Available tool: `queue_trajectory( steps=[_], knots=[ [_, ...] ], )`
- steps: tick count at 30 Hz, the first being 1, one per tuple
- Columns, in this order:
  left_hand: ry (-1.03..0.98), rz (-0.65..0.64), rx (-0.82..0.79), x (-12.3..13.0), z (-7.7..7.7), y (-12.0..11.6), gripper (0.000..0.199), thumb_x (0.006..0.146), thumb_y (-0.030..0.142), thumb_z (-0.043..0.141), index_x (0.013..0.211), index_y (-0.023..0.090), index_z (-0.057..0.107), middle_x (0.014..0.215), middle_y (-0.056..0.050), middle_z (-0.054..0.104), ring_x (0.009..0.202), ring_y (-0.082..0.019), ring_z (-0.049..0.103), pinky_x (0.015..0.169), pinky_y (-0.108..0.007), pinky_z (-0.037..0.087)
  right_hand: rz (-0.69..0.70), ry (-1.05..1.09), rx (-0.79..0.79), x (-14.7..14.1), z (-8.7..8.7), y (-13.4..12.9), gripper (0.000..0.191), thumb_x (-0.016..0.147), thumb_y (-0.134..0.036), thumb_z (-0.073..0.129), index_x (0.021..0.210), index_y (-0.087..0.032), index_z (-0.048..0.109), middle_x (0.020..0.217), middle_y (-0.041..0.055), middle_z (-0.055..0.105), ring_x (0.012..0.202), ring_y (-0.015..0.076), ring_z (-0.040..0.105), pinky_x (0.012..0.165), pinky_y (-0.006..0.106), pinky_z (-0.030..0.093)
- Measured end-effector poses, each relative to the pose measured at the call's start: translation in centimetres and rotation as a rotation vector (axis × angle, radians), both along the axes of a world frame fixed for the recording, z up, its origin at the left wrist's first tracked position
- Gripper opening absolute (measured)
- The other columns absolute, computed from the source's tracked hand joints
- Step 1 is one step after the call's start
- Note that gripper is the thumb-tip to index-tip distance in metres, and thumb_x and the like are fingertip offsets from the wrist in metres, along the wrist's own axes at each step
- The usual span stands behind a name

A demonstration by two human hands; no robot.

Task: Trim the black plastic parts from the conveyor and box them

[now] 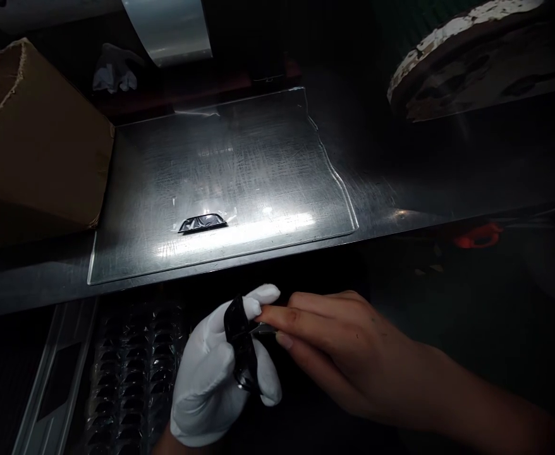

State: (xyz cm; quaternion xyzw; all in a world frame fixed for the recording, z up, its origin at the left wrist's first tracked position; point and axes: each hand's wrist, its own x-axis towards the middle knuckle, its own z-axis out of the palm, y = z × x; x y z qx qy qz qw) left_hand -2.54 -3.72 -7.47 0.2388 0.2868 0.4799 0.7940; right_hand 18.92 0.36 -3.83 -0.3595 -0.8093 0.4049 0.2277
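Observation:
My left hand (213, 373), in a white glove, grips a small curved black glossy piece (240, 344) in front of the bench edge. My bare right hand (334, 341) reaches in from the right, its fingertips pinched on something thin and shiny at the upper edge of that piece. A second, similar black piece (202, 222) lies flat on a clear scratched sheet (239, 164) that covers the metal bench top.
A brown cardboard box (31, 139) stands at the left of the bench. A tray of clear moulded pockets (130, 379) sits low at the left. A worn round disc (471, 57) is at back right, a roll of film (173, 28) at back centre.

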Motion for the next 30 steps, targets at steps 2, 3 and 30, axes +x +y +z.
queue_trajectory(
  steps=[2,3,30],
  knots=[
    [0.028,-0.014,0.007,-0.1,0.1,0.1,0.046,0.101,0.041,0.064,0.142,0.021,0.066,0.068,-0.004,0.074,0.054,-0.012,0.066,0.056,-0.02,0.048,-0.02,0.004,0.017,-0.1,0.0,-0.1,0.035,0.109,-0.021,0.049,0.141,-0.019,0.062,0.089,-0.0002,0.069,0.071,0.0104,0.063,0.064,0.025,0.049],
    [0.035,-0.02,0.012,-0.1,0.2,0.1,0.046,0.101,0.042,0.064,0.143,0.021,0.066,0.069,-0.005,0.075,0.054,-0.011,0.066,0.058,-0.02,0.048,-0.025,0.003,0.023,-0.2,0.0,-0.2,0.035,0.109,-0.021,0.049,0.141,-0.019,0.062,0.088,-0.0005,0.069,0.07,0.0103,0.062,0.063,0.025,0.048],
    [-0.004,-0.011,-0.05,0.5,0.1,-0.5,0.044,0.103,0.042,0.06,0.138,0.017,0.068,0.059,-0.003,0.067,0.051,-0.01,0.062,0.053,-0.017,0.042,0.121,-0.088,-0.038,0.9,0.0,-0.4,0.04,0.108,-0.022,0.05,0.146,-0.028,0.061,0.094,-0.0033,0.071,0.075,0.0095,0.066,0.068,0.027,0.049]
  ],
)
